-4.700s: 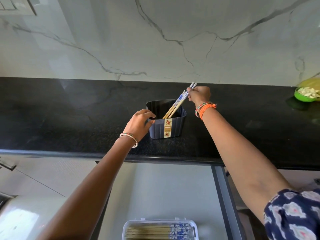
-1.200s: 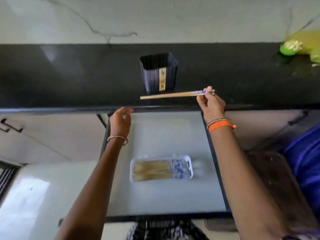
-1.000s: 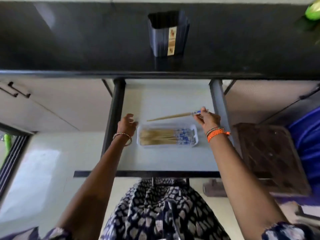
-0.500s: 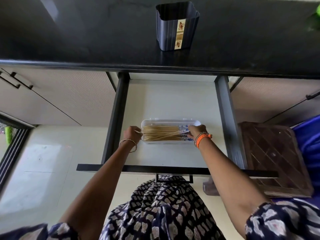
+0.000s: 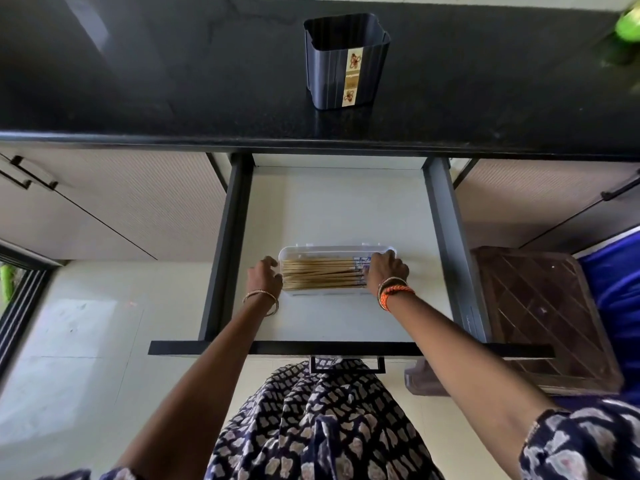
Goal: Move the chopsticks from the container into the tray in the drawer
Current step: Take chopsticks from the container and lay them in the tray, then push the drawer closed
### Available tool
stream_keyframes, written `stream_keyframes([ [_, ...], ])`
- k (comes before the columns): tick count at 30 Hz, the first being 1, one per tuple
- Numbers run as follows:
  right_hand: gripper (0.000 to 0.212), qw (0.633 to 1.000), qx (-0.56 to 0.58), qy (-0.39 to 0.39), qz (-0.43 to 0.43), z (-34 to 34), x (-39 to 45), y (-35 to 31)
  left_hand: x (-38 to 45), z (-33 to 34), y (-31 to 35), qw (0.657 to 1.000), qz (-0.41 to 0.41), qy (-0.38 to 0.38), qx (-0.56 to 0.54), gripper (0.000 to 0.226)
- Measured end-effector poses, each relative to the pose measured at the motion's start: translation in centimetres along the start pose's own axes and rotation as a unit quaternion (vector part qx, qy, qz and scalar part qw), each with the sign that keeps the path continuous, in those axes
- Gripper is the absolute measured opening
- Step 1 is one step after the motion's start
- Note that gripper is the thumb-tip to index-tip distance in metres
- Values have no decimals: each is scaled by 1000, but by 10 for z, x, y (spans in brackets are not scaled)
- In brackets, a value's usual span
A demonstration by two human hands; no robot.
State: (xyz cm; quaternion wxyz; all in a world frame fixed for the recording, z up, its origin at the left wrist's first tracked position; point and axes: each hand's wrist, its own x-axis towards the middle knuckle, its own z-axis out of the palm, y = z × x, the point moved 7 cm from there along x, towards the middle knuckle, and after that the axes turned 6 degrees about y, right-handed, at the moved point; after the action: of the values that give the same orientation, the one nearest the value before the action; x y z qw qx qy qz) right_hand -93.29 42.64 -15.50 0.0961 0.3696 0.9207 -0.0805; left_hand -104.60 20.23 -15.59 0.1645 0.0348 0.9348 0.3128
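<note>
The dark ribbed container (image 5: 346, 64) stands on the black counter (image 5: 156, 81), and no chopsticks show above its rim. Below it the white drawer (image 5: 339, 209) is pulled out. A clear tray (image 5: 332, 250) lies in the drawer, filled with several wooden chopsticks (image 5: 318, 274) laid side by side, blue-patterned ends to the right. My left hand (image 5: 265, 278) grips the tray's left end. My right hand (image 5: 386, 273) covers the chopsticks' blue ends, its fingers curled down on them.
Dark drawer rails (image 5: 225, 244) run along both sides, and the drawer front with its handle (image 5: 346, 364) is close to my patterned clothing. A brown latticed stool (image 5: 543, 317) stands at the right. A green object (image 5: 628, 19) sits at the counter's far right.
My right hand carried a few chopsticks from the container down to the drawer and laid them flat in the tray. My left hand left the container and moved to the tray's left end.
</note>
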Motion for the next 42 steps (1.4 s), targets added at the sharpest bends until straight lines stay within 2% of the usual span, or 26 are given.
stream_keyframes([
  [4,29,981,-29,113,-154,-19,4,-36,-3,6,25,988,137,47,58,45],
  [5,35,974,-23,121,-189,-22,7,-46,1,9,31,984,160,38,68,51],
  [7,47,971,-26,79,-223,-19,18,-57,14,18,37,982,169,-12,86,60],
  [9,50,974,-56,-16,-217,-8,28,-58,25,27,39,972,176,-65,144,62],
  [11,52,974,-57,-85,-201,3,30,-54,27,30,38,961,185,-76,192,61],
  [14,58,973,-40,-83,-210,14,16,-48,15,30,28,959,184,-58,208,60],
  [18,71,972,-26,-86,-216,29,-9,-38,-10,33,8,962,185,-85,182,70],
  [20,70,977,5,-75,-200,14,-20,-41,-16,28,13,966,179,-93,159,66],
  [22,63,976,54,-44,-208,-13,-37,-45,-30,17,29,963,217,-106,119,58],
  [23,60,968,75,-65,-232,-22,-52,-44,-43,12,35,953,252,-133,103,56],
  [25,53,941,100,-171,-274,-29,-94,-32,-76,5,36,917,304,-233,112,51],
  [26,51,930,86,-220,-283,-28,-118,-22,-93,4,32,895,310,-290,134,47],
  [27,46,926,55,-234,-291,-28,-135,-13,-107,3,28,873,315,-335,160,41],
  [30,29,936,-28,-128,-327,-31,-151,-8,-122,2,33,836,349,-365,217,29],
  [33,21,940,-33,-96,-326,-27,-147,-13,-121,3,44,822,382,-339,253,25],
  [37,16,948,-20,-75,-307,-30,-123,-17,-104,2,52,829,383,-306,269,22],
  [42,28,958,-25,-37,-283,-48,-70,-30,-58,3,78,846,385,-239,279,24],
])
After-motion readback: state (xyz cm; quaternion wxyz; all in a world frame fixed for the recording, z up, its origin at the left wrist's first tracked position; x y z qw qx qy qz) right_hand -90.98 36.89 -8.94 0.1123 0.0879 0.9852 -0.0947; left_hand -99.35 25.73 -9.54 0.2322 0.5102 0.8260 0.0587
